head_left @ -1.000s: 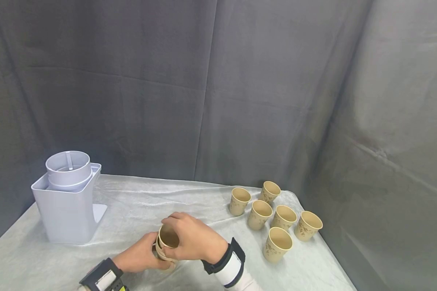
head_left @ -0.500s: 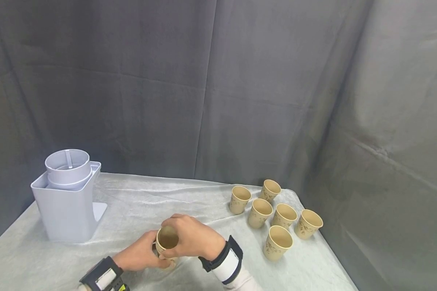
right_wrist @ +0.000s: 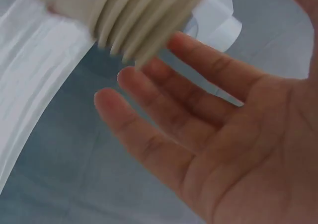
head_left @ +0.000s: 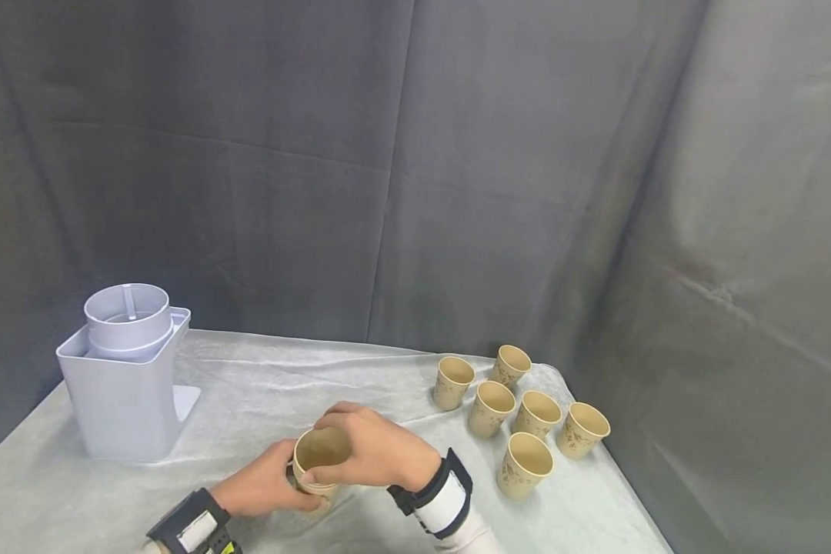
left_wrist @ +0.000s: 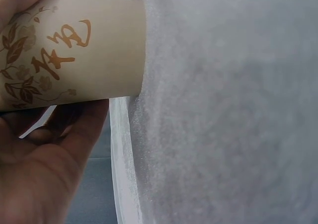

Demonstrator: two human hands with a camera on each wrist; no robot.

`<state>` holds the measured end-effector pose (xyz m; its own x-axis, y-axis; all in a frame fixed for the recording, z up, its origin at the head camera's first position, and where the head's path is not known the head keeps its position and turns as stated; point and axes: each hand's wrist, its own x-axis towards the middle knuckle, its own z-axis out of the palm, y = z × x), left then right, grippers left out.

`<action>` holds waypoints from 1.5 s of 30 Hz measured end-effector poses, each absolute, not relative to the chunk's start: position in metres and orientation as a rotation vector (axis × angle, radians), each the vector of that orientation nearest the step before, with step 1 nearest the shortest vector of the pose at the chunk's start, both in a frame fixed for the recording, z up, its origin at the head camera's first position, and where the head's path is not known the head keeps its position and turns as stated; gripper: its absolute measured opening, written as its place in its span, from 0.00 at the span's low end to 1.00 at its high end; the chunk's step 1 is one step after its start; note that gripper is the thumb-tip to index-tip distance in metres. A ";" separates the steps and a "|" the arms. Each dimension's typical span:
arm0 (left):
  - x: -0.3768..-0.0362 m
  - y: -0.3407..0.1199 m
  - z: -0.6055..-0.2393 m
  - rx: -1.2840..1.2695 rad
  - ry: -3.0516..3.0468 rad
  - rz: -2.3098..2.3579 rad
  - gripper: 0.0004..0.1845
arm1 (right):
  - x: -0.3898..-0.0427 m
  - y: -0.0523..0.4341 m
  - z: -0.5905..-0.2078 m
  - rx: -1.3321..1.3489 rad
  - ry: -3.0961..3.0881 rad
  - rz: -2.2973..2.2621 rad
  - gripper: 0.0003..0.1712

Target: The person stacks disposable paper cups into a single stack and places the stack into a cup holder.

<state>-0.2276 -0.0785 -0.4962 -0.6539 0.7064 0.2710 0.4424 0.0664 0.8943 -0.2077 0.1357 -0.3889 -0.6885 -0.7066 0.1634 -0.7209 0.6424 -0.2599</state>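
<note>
A stack of nested beige paper cups (head_left: 317,446) stands at the front middle of the table. My left hand (head_left: 266,481) grips it low down, thumb in front and fingers behind. The left wrist view shows the bottom paper cup (left_wrist: 107,50), printed with brown leaves and orange characters, its base against the white cloth. My right hand (head_left: 384,450) holds the top cup near its rim, thumb on the near side and fingers on the far side. Several stacked rims (right_wrist: 144,20) show in the right wrist view, with the fingertips right beside them.
Several single paper cups (head_left: 519,465) stand upright on the right of the table. A white plastic holder (head_left: 121,412) with a round cylinder (head_left: 130,331) on top stands at the left. Grey curtains (head_left: 284,192) close off the back and right side.
The right hand has shifted slightly to the right, and more of the top cup's opening shows. The left hand stays around the stack.
</note>
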 end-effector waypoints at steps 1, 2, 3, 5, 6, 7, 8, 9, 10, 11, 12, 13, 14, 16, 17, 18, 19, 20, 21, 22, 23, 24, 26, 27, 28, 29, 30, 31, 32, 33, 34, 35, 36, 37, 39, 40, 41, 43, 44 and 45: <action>-0.228 -0.077 -0.496 1.161 2.120 1.621 0.28 | -0.208 0.144 -0.387 1.195 -2.809 0.490 0.29; -0.228 -0.076 -0.496 1.156 2.142 1.620 0.30 | -0.208 0.153 -0.385 1.163 -2.814 0.494 0.29; -0.229 -0.075 -0.496 1.154 2.174 1.614 0.31 | -0.209 0.163 -0.383 1.118 -2.823 0.488 0.30; -0.230 -0.074 -0.497 1.151 2.213 1.611 0.33 | -0.210 0.186 -0.380 1.011 -2.859 0.506 0.32; -0.230 -0.073 -0.497 1.153 2.233 1.605 0.34 | -0.210 0.197 -0.378 0.952 -2.878 0.517 0.32; -0.230 -0.073 -0.497 1.151 2.239 1.602 0.34 | -0.210 0.209 -0.378 0.902 -2.893 0.529 0.31; -0.230 -0.073 -0.497 1.148 2.243 1.599 0.34 | -0.209 0.221 -0.378 0.853 -2.903 0.542 0.31; -0.229 -0.074 -0.497 1.147 2.247 1.594 0.34 | -0.209 0.233 -0.379 0.814 -2.905 0.552 0.31; -0.229 -0.074 -0.497 1.147 2.249 1.593 0.35 | -0.208 0.244 -0.380 0.777 -2.908 0.561 0.31; -0.228 -0.075 -0.497 1.149 2.255 1.588 0.35 | -0.207 0.255 -0.382 0.738 -2.906 0.558 0.31; -0.227 -0.075 -0.497 1.148 2.260 1.586 0.35 | -0.205 0.266 -0.383 0.698 -2.905 0.554 0.31; -0.227 -0.076 -0.497 1.146 2.249 1.592 0.35 | -0.204 0.277 -0.385 0.663 -2.900 0.551 0.30; -0.226 -0.076 -0.497 1.147 2.247 1.595 0.35 | -0.202 0.287 -0.386 0.624 -2.895 0.551 0.30; -0.226 -0.076 -0.497 1.153 2.244 1.604 0.35 | -0.199 0.305 -0.388 0.540 -2.894 0.541 0.30; -0.226 -0.076 -0.497 1.154 2.240 1.607 0.35 | -0.198 0.314 -0.389 0.500 -2.893 0.537 0.30; -0.225 -0.076 -0.498 1.154 2.234 1.612 0.35 | -0.197 0.321 -0.391 0.473 -2.891 0.532 0.30; -0.225 -0.077 -0.498 1.156 2.235 1.612 0.35 | -0.197 0.329 -0.392 0.456 -2.886 0.527 0.29; -0.225 -0.077 -0.498 1.158 2.235 1.610 0.36 | -0.196 0.336 -0.393 0.446 -2.880 0.521 0.29; -0.225 -0.077 -0.498 1.159 2.234 1.608 0.36 | -0.195 0.342 -0.395 0.445 -2.873 0.517 0.29; -0.225 -0.077 -0.498 1.155 2.236 1.604 0.36 | -0.194 0.348 -0.396 0.444 -2.865 0.502 0.29; -0.225 -0.077 -0.498 1.155 2.235 1.599 0.37 | -0.194 0.353 -0.398 0.454 -2.855 0.495 0.29; -0.226 -0.077 -0.498 1.156 2.235 1.595 0.37 | -0.194 0.358 -0.400 0.464 -2.846 0.484 0.28; -0.226 -0.077 -0.498 1.143 2.235 1.585 0.38 | -0.192 0.366 -0.404 0.475 -2.837 0.475 0.27; -0.226 -0.077 -0.498 1.139 2.236 1.580 0.38 | -0.192 0.369 -0.406 0.471 -2.841 0.477 0.27; -0.226 -0.077 -0.498 1.136 2.235 1.575 0.38 | -0.191 0.372 -0.408 0.463 -2.849 0.482 0.26; -0.226 -0.077 -0.498 1.136 2.234 1.571 0.38 | -0.191 0.375 -0.410 0.458 -2.859 0.492 0.26; -0.226 -0.077 -0.498 1.137 2.234 1.568 0.38 | -0.190 0.378 -0.412 0.447 -2.871 0.501 0.27; -0.226 -0.077 -0.498 1.131 2.234 1.566 0.38 | -0.190 0.379 -0.413 0.437 -2.883 0.510 0.28; -0.226 -0.077 -0.498 1.130 2.237 1.562 0.38 | -0.189 0.380 -0.415 0.429 -2.891 0.520 0.29; -0.225 -0.077 -0.499 1.127 2.240 1.559 0.38 | -0.189 0.381 -0.416 0.423 -2.900 0.532 0.30; -0.225 -0.077 -0.499 1.123 2.241 1.558 0.38 | -0.189 0.382 -0.417 0.418 -2.904 0.537 0.31; -0.225 -0.077 -0.499 1.123 2.242 1.560 0.38 | -0.189 0.383 -0.419 0.417 -2.905 0.540 0.31; -0.225 -0.076 -0.500 1.122 2.242 1.564 0.37 | -0.189 0.383 -0.419 0.413 -2.906 0.548 0.31; -0.225 -0.076 -0.500 1.122 2.244 1.567 0.37 | -0.189 0.383 -0.420 0.412 -2.906 0.559 0.31; -0.225 -0.076 -0.500 1.138 2.252 1.573 0.37 | -0.190 0.383 -0.420 0.412 -2.902 0.579 0.31; -0.225 -0.076 -0.500 1.147 2.252 1.578 0.36 | -0.190 0.383 -0.420 0.415 -2.900 0.579 0.31; -0.225 -0.076 -0.499 1.152 2.252 1.583 0.36 | -0.191 0.383 -0.420 0.418 -2.896 0.581 0.30; -0.225 -0.077 -0.498 1.151 2.257 1.585 0.36 | -0.191 0.382 -0.420 0.426 -2.893 0.581 0.30; -0.225 -0.077 -0.498 1.152 2.257 1.585 0.37 | -0.191 0.382 -0.420 0.428 -2.894 0.575 0.30; -0.225 -0.077 -0.498 1.148 2.256 1.585 0.37 | -0.191 0.381 -0.420 0.428 -2.895 0.569 0.30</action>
